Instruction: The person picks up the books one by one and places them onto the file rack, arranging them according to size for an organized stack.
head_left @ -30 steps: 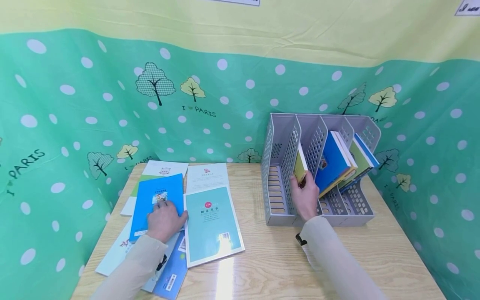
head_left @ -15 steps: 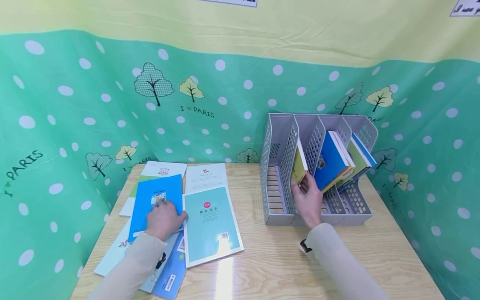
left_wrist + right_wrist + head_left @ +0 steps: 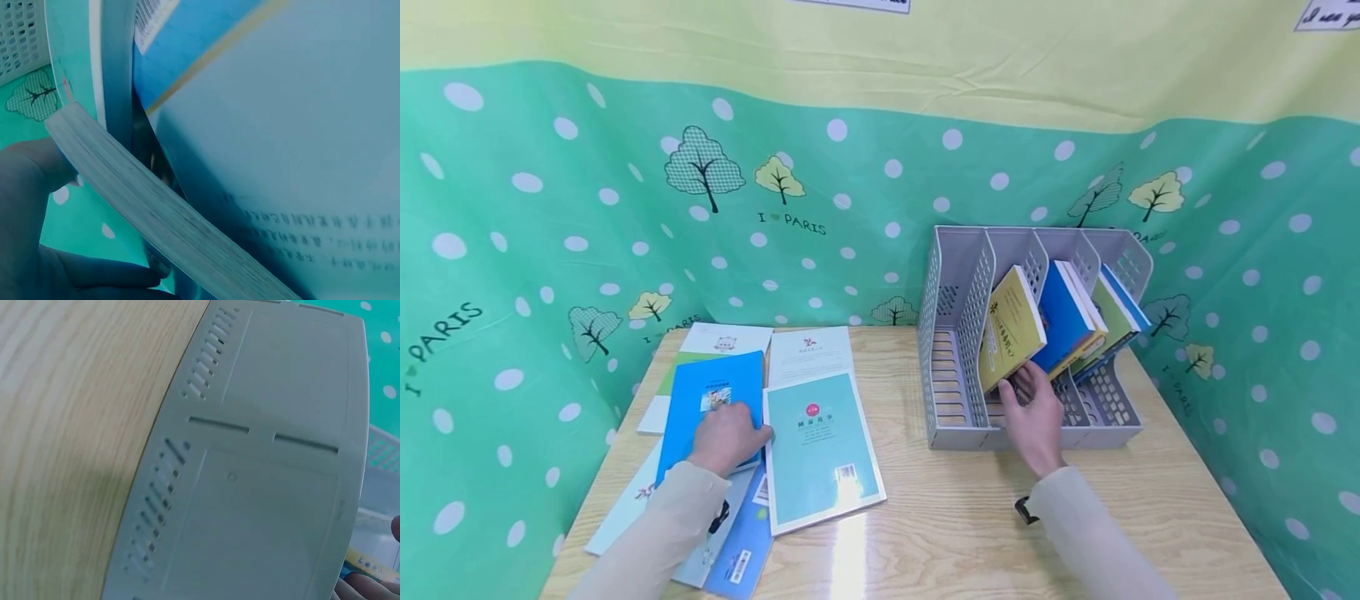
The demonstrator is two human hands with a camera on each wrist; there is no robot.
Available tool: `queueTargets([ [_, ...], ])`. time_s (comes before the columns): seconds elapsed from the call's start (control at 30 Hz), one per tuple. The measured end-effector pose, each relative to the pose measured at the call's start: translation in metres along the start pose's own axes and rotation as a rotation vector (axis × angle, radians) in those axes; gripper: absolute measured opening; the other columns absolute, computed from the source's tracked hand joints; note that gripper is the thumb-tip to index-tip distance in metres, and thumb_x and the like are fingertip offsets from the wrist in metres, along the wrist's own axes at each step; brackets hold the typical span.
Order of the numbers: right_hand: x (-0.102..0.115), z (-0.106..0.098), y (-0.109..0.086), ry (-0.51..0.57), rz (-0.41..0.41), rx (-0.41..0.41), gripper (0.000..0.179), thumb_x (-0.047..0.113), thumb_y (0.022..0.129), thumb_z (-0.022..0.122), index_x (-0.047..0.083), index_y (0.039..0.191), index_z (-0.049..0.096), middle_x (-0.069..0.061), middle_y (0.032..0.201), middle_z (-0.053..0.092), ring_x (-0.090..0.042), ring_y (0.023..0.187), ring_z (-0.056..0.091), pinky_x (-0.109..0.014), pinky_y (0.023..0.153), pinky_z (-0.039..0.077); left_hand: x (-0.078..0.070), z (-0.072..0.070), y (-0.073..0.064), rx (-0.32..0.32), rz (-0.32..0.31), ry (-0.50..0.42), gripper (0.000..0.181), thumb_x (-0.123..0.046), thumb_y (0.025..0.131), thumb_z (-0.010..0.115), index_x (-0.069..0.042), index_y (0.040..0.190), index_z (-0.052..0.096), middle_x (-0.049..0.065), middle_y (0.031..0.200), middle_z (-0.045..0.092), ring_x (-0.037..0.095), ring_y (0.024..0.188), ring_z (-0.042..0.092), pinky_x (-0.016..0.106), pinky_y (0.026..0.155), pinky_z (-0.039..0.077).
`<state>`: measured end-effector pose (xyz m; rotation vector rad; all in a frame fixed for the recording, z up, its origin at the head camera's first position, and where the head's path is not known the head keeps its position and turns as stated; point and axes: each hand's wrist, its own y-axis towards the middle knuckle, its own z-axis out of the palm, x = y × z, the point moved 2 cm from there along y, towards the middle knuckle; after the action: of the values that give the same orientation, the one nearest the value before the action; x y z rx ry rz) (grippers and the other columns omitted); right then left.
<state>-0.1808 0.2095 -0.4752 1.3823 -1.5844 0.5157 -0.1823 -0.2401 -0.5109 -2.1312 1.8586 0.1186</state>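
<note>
In the head view my left hand (image 3: 726, 437) rests on a blue book (image 3: 741, 371), its thumb by the book's right edge. The left wrist view shows that book's thick page edge (image 3: 162, 200) beside thumb and fingers. My right hand (image 3: 1033, 417) is at the front of a grey file rack (image 3: 958, 437), thumb and fingers parted. Its fingertips are at the lower edge of a yellow book (image 3: 1011, 329), which leans right in the second slot. In the right wrist view only bits of fingers (image 3: 369, 586) show past the rack's side.
Left of the rack lie a teal book (image 3: 820, 442), a white book (image 3: 812, 346) and several more books under the blue one. Blue books (image 3: 1063, 312) and a green book (image 3: 1105, 321) lean in the right slots. A patterned cloth (image 3: 850, 200) hangs behind the table (image 3: 910, 517).
The yellow book has tipped from the left divider towards the right, showing its cover. My right hand has shifted right and its fingers have loosened. My left hand stays on the blue book.
</note>
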Motion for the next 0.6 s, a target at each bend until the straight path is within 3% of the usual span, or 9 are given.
queueTargets([
  [0.17,-0.005,-0.009,-0.005,0.021,0.035,0.018,0.058,0.028,0.095,0.059,0.005,0.144,0.036,-0.017,0.139,0.048,-0.033,0.123,0.050,-0.045,0.101,0.043,0.002,-0.001,-0.001,0.010,-0.001,-0.036,0.034,-0.034,0.084,0.068,-0.001,0.081,0.061,0.008,0.058,0.046,0.021,0.049,0.049,0.028,0.046,0.036],
  [0.37,-0.006,-0.012,-0.010,0.021,0.023,0.015,0.059,0.030,0.096,0.059,0.003,0.143,0.036,-0.016,0.139,0.049,-0.032,0.122,0.051,-0.044,0.099,0.044,0.003,-0.004,-0.004,0.002,0.003,-0.092,0.035,-0.032,0.087,0.065,-0.008,0.062,0.056,0.006,0.051,0.047,0.020,0.043,0.050,0.026,0.041,0.035],
  [0.6,-0.004,-0.015,-0.015,0.019,0.005,0.006,0.053,0.031,0.096,0.057,0.004,0.140,0.043,-0.014,0.134,0.052,-0.030,0.118,0.053,-0.044,0.098,0.045,-0.002,-0.009,-0.010,-0.097,0.060,-0.096,0.025,-0.020,0.090,0.060,0.000,0.074,0.058,0.007,0.053,0.046,0.017,0.042,0.048,0.025,0.040,0.037],
])
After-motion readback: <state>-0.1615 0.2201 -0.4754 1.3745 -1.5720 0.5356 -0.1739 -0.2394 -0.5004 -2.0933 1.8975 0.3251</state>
